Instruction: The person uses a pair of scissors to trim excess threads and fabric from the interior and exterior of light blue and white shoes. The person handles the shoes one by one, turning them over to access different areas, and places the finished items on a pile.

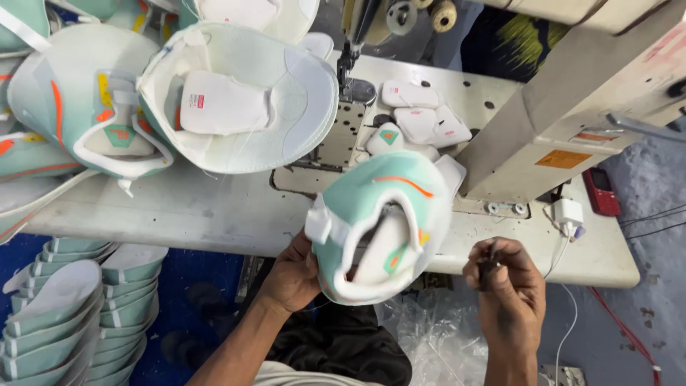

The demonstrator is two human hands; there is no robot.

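Mint-green shoe upper (382,229), gripped by the left hand (291,275) off the tabletop's near edge, could slip while the right hand's (507,286) fingers pinch a small dark tool (490,263).

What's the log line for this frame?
left hand: holds mint shoe upper | right hand: pinches small dark tool | sewing machine behind

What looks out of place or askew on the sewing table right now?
A red phone lies at the table's right edge, and finished uppers pile loosely at the left. Otherwise nothing stands out: the left hand holds a mint upper, the right hand pinches a small dark tool.
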